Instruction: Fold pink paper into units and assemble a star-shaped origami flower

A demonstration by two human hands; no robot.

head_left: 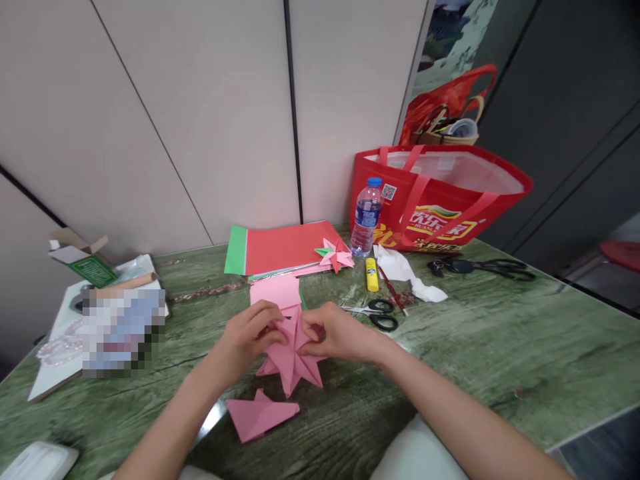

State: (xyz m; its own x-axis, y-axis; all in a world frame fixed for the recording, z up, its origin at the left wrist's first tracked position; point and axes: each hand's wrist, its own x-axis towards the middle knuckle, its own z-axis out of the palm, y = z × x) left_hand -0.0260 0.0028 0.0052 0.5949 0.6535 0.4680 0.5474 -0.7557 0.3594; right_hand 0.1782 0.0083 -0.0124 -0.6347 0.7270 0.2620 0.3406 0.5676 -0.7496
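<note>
Both hands pinch a pink folded-paper star (293, 363) above the green marbled table. My left hand (253, 333) grips its upper left part, fingers closed. From the other side my right hand (335, 333) has thumb and fingertips pressed on the paper near the middle. Several points of the star fan out below the hands; its upper part is partly covered by fingers. Nearer to me lies a separate folded pink paper piece (263, 415). Just behind the star are flat pink paper sheets (275, 291).
Black-handled scissors (383, 315), a yellow glue stick (371, 275), a dark red pencil (393, 291) and white tissue (407, 270) lie to the right. Behind stand a water bottle (367, 220) and red bag (440, 207). A small multicoloured paper star (336, 255) rests on red paper (295, 247).
</note>
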